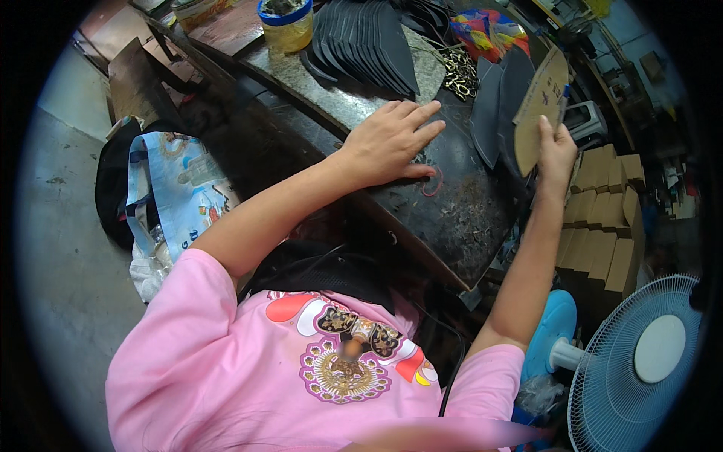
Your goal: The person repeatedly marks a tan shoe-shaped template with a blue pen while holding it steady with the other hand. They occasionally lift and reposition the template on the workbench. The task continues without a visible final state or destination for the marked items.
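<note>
Pinching the low end of a flat tan board with a curved edge (536, 117), the right hand (557, 154) holds it beside curved dark-grey sheets (487, 109). The left hand (392, 143) spreads its fingers, gripping nothing, over the scuffed black table (463, 226).

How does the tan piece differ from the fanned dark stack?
The tan piece is light and carries handwritten marks; the dark stack is near-black, with no marks visible. The tan piece is gripped in the right hand; the dark stack lies fanned out. Both show curved edges.
</note>
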